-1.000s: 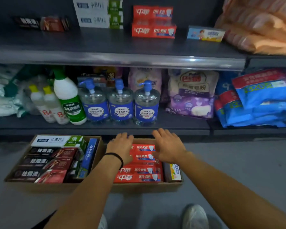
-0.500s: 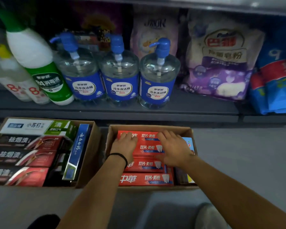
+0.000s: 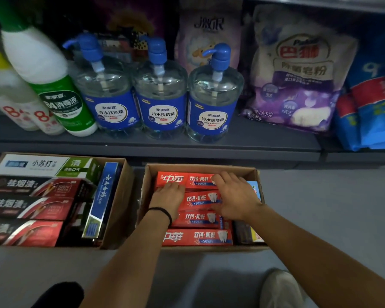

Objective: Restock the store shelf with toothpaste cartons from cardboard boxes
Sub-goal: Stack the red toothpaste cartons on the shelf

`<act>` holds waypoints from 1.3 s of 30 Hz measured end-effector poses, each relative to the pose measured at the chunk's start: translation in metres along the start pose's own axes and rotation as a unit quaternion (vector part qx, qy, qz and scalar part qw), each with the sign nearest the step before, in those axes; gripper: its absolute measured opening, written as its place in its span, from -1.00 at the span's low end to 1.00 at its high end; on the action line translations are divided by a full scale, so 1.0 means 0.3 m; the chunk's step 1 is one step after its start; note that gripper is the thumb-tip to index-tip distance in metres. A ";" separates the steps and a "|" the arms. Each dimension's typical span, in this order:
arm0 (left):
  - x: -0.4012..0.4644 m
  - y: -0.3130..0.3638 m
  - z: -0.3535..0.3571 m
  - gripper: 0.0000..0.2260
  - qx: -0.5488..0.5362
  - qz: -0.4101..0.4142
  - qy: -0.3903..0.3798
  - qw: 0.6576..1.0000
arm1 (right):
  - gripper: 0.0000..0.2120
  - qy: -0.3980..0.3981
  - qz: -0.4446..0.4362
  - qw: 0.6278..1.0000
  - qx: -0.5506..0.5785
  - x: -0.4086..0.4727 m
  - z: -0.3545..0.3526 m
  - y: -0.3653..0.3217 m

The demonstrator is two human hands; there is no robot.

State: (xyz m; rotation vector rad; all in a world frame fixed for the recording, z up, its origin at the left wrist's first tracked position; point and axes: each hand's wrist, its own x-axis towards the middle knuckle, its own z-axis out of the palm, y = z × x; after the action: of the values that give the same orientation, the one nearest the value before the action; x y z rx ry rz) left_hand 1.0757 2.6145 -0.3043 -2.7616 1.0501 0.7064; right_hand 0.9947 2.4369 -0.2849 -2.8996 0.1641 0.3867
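Observation:
The right cardboard box [image 3: 257,174] on the floor holds several red toothpaste cartons [image 3: 198,237] lying flat in a row. My left hand [image 3: 168,197], with a black band on the wrist, has its fingers curled down over the left end of the second red carton [image 3: 201,200], which sits slightly tilted. My right hand [image 3: 236,196] covers the right ends of the two far cartons, fingers on top and thumb at the second carton's near edge. The left cardboard box [image 3: 118,218] holds dark-and-red cartons [image 3: 31,206], a white-green carton [image 3: 42,165] and a blue carton [image 3: 102,196] on edge.
The lower shelf [image 3: 153,145] just behind the boxes carries three blue-pump bottles [image 3: 162,96], a green-and-white disinfectant bottle [image 3: 51,85], a purple powder bag [image 3: 298,81] and blue packs [image 3: 373,103]. Small colourful cartons [image 3: 255,192] stand at the right box's right side. My shoe [image 3: 282,287] is at the bottom.
The view dropped and closed in on the boxes. Both hands went from hovering above the right box down onto the red cartons, and the second carton now sits tilted between them.

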 end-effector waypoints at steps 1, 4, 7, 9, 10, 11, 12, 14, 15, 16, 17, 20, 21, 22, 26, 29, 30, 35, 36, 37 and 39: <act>0.000 0.004 0.003 -0.43 0.006 0.001 -0.008 1.000 | -0.27 -0.001 0.001 1.000 -0.001 -0.002 0.000 0.001; 0.003 0.015 0.007 -0.50 0.008 -0.003 -0.025 1.000 | -0.27 -0.001 0.005 1.000 0.000 -0.006 0.002 0.009; 0.003 0.014 -0.012 -0.54 0.009 0.003 -0.027 1.000 | -0.27 0.001 0.006 1.000 0.001 -0.013 -0.016 0.018; -0.011 0.005 -0.046 -0.57 0.006 0.005 -0.020 1.000 | -0.27 0.008 0.006 1.000 0.000 -0.024 -0.041 0.024; -0.023 -0.003 -0.071 -0.58 0.003 0.005 -0.011 1.000 | -0.27 0.016 0.003 1.000 -0.002 -0.030 -0.056 0.026; -0.036 -0.015 -0.098 -0.58 0.004 0.004 0.000 1.000 | -0.28 0.026 -0.002 1.000 -0.007 -0.036 -0.074 0.026; -0.052 -0.029 -0.130 -0.58 0.006 0.003 0.011 1.000 | -0.30 0.035 -0.008 0.999 -0.012 -0.042 -0.092 0.026; -0.089 -0.061 -0.197 -0.59 0.008 -0.004 0.035 0.999 | -0.32 0.055 -0.019 0.998 -0.024 -0.051 -0.127 0.020; -0.110 -0.078 -0.230 -0.59 0.008 -0.010 0.051 0.999 | -0.33 0.066 -0.023 0.997 -0.028 -0.056 -0.142 0.017; -0.131 -0.093 -0.264 -0.61 0.012 -0.016 0.066 0.998 | -0.34 0.075 -0.026 0.996 -0.029 -0.060 -0.156 0.013; -0.153 -0.109 -0.296 -0.63 0.016 -0.023 0.077 0.997 | -0.35 0.080 -0.029 0.996 -0.031 -0.064 -0.166 0.009; -0.217 -0.152 -0.375 -0.66 0.019 -0.053 0.091 0.994 | -0.35 0.076 -0.033 0.996 -0.032 -0.069 -0.177 -0.010; -0.232 -0.166 -0.392 -0.65 0.024 -0.063 0.095 0.993 | -0.34 0.070 -0.033 0.996 -0.031 -0.067 -0.176 -0.018; -0.245 -0.177 -0.405 -0.64 0.030 -0.071 0.097 0.992 | -0.33 0.061 -0.031 0.997 -0.032 -0.062 -0.171 -0.026; -0.256 -0.202 -0.423 -0.55 0.039 -0.082 0.092 0.992 | -0.33 0.028 -0.023 0.999 -0.031 -0.026 -0.129 -0.053; -0.233 -0.212 -0.412 -0.54 0.037 -0.076 0.093 0.992 | -0.30 0.008 -0.019 0.999 -0.034 0.017 -0.078 -0.066; -0.221 -0.216 -0.406 -0.54 0.036 -0.074 0.092 0.992 | -0.30 0.002 -0.020 0.999 -0.034 0.032 -0.059 -0.068; -0.155 -0.233 -0.382 -0.54 0.019 -0.070 0.092 0.993 | -0.30 -0.013 -0.018 0.999 -0.033 0.095 0.015 -0.065; -0.144 -0.234 -0.377 -0.54 0.016 -0.068 0.092 0.993 | -0.30 -0.010 -0.018 0.999 -0.035 0.104 0.025 -0.065; -0.134 -0.234 -0.372 -0.54 0.015 -0.065 0.092 0.994 | -0.31 -0.004 -0.018 0.999 -0.036 0.112 0.035 -0.066; -0.120 -0.234 -0.364 -0.53 0.017 -0.063 0.091 0.994 | -0.31 0.008 -0.012 0.999 -0.030 0.122 0.050 -0.071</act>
State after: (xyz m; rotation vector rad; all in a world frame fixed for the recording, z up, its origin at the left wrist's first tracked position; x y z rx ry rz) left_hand 1.1402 2.6615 -0.1956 -2.8742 0.8963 0.4232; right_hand 1.0288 2.4578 -0.3050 -2.9605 0.1219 0.3713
